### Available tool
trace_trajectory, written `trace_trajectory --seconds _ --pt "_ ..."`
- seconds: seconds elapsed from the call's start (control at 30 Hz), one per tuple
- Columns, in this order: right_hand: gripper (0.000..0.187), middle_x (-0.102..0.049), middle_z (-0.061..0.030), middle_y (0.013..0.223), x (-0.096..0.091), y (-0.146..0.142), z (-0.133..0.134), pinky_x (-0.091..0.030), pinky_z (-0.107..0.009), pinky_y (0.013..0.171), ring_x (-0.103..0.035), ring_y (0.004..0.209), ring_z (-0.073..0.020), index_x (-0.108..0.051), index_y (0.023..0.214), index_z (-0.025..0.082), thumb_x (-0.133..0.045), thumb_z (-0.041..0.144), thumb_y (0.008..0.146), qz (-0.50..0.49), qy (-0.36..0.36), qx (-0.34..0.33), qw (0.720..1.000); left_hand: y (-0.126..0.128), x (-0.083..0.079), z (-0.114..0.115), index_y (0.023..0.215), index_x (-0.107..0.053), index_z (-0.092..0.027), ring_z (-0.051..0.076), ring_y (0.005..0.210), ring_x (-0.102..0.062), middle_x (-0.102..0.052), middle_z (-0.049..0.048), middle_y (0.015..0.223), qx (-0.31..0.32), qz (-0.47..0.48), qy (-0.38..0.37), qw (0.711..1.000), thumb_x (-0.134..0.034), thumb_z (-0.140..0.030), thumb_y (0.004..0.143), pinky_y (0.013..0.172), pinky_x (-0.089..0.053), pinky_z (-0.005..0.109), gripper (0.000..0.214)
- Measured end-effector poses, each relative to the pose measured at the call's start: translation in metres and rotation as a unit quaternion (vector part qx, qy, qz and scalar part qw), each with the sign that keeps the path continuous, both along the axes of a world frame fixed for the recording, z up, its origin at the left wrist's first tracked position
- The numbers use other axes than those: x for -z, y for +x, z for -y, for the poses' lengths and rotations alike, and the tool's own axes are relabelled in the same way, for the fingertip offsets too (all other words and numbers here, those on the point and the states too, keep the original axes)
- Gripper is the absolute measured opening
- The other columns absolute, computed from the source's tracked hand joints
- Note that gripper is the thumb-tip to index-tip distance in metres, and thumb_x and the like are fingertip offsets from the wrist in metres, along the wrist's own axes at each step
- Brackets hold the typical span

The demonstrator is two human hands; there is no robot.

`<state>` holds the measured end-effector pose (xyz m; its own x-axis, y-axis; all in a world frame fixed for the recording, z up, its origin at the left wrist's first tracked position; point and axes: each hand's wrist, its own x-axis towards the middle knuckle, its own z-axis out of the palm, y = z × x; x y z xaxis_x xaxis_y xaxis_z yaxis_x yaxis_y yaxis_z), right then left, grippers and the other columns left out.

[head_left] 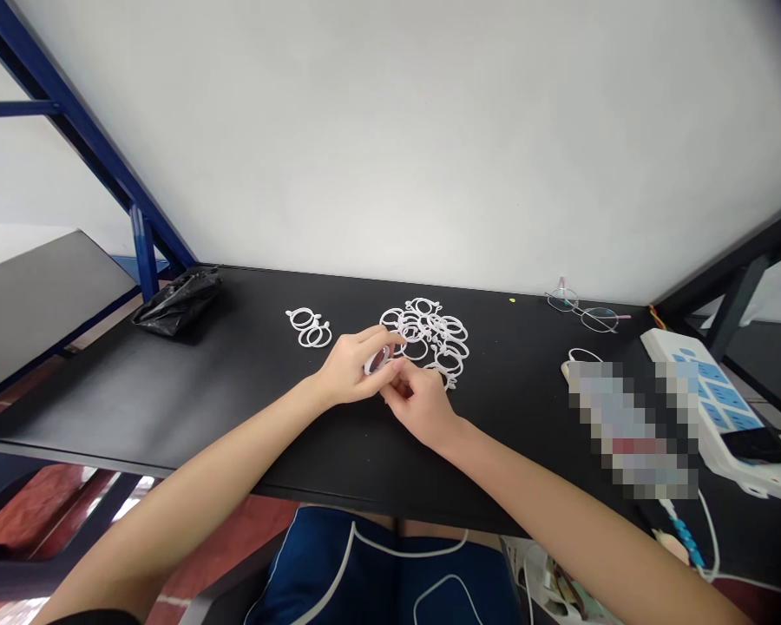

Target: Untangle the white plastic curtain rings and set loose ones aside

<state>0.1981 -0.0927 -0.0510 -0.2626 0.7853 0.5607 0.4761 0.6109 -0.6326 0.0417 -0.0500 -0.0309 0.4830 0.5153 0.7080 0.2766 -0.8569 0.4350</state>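
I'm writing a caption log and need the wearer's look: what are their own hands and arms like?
The left hand and right hand are bare, with no gloves. Both forearms are uncovered, and no watch or bracelet shows at either wrist. A black edge, perhaps a sleeve, shows near the left elbow.

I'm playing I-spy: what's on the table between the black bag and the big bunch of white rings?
The head view shows a small group of white rings there.
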Motion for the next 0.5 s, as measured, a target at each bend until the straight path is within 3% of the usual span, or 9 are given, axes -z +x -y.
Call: trace_trajectory --seconds 0.13,0.5 --pt "0.019 -0.045 0.0068 0.051 -0.0002 0.0003 -0.001 -0.033 -0.022 0.046 -0.043 0.041 -0.0083 -0.046 0.072 0.021 -0.051 0.023 0.09 0.005 -0.005 0.002 1.0 0.0008 -0.0032 0.0013 0.091 -0.062 -0.015 0.012 0.06 -0.054 -0.06 0.0037 0.074 -0.03 0.026 0.054 0.998 -0.056 -0.028 0.087 0.057 -0.046 0.025 0.015" --pt "0.015 -0.05 0.006 0.052 -0.002 0.0015 -0.002 -0.038 -0.022 0.048 -0.046 0.042 -0.0091 -0.052 0.076 0.021 -0.054 0.027 0.09 -0.03 -0.039 0.011 0.999 0.0013 -0.0088 0.0026 0.07 -0.057 -0.017 0.011 0.058 -0.049 -0.058 0.004 0.068 -0.112 -0.04 0.0 0.993 -0.043 -0.024 0.093 0.056 -0.039 0.024 0.028"
